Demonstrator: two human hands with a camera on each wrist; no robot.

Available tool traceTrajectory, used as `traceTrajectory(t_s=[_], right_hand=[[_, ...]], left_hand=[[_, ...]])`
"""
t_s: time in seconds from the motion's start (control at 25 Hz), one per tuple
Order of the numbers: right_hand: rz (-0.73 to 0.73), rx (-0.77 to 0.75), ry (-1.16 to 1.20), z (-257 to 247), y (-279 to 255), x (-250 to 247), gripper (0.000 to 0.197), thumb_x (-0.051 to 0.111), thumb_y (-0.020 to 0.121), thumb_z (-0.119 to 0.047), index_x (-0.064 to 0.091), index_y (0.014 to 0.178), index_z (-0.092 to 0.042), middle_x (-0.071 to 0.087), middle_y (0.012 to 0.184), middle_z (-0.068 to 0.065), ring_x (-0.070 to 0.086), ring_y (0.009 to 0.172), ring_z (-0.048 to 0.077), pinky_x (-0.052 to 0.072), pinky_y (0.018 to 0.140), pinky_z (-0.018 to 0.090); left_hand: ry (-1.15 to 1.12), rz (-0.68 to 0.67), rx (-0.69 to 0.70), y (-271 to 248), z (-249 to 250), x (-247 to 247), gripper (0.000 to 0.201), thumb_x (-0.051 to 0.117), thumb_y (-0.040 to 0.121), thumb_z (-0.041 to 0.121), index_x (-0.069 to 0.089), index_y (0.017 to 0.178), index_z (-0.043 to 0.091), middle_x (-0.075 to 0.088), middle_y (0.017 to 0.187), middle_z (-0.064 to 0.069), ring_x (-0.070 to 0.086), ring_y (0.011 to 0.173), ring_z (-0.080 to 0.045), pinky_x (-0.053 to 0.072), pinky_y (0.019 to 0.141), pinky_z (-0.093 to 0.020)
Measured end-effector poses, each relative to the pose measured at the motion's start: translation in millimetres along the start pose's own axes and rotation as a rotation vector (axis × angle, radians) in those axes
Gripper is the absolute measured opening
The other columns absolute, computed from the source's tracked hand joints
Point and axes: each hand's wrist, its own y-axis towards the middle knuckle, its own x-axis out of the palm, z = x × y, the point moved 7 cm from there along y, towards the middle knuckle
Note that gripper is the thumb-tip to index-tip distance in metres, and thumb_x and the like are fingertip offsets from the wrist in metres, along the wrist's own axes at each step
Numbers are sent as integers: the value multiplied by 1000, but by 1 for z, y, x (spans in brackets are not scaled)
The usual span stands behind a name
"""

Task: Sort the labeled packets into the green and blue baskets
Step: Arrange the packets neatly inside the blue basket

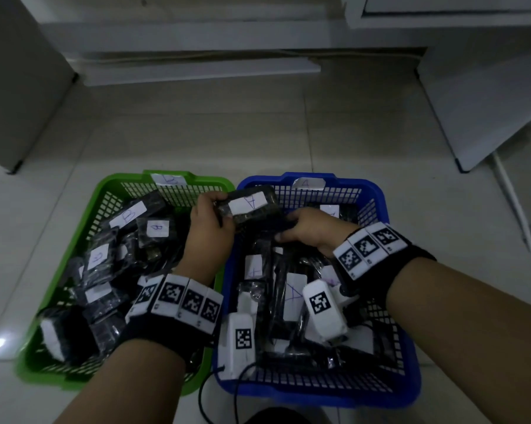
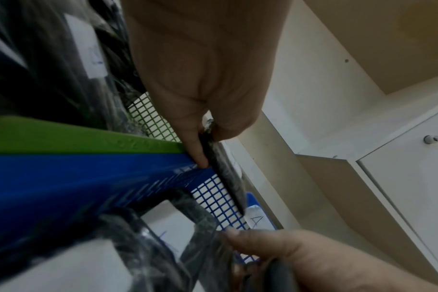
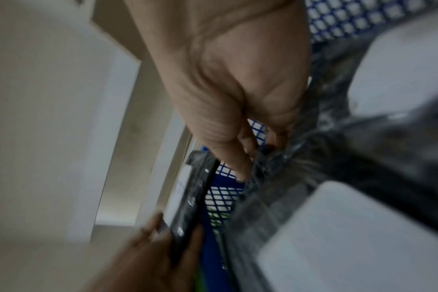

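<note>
The green basket (image 1: 105, 191), tagged B, stands on the left and holds several dark packets with B labels (image 1: 126, 216). Against it on the right is the blue basket (image 1: 377, 191), tagged A, full of A-labelled packets (image 1: 293, 296). My left hand (image 1: 221, 209) pinches a dark packet with a white A label (image 1: 249, 205), held above the blue basket's back left corner. In the left wrist view this packet (image 2: 225, 173) is edge-on between thumb and finger. My right hand (image 1: 288, 229) is down in the blue basket, its fingers (image 3: 243, 164) pinching another plastic-wrapped packet (image 3: 288, 177).
Both baskets sit on a pale tiled floor (image 1: 258, 133). White cabinets and boards (image 1: 487, 96) stand behind and to the right, and a grey panel (image 1: 16, 87) stands at the left. A black cable (image 1: 203, 396) runs in front of the baskets.
</note>
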Motion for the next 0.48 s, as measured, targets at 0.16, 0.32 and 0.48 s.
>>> traceTrajectory(t_s=[0.16, 0.32, 0.48], right_hand=[[21, 30, 96, 8, -1, -3, 18, 63, 86, -8, 68, 104, -8, 66, 110, 15, 63, 101, 34, 56, 84, 42], [495, -36, 173, 4, -5, -38, 19, 49, 90, -11, 55, 97, -27, 60, 103, 2, 62, 86, 28, 59, 70, 46], [733, -195, 256, -2, -11, -50, 16, 46, 93, -3, 54, 102, -14, 61, 102, 3, 59, 90, 22, 50, 73, 33]], left_hand=[[-136, -26, -72, 5, -16, 6, 34, 50, 89, 14, 43, 97, 46, 47, 129, -11, 57, 108, -26, 54, 88, -49], [-165, -32, -74, 9, -18, 7, 36, 47, 92, 7, 43, 98, 42, 45, 133, -13, 56, 111, -25, 56, 85, -45], [-194, -41, -48, 10, -20, 9, 37, 45, 93, 5, 43, 98, 42, 44, 134, -13, 57, 111, -25, 57, 85, -44]])
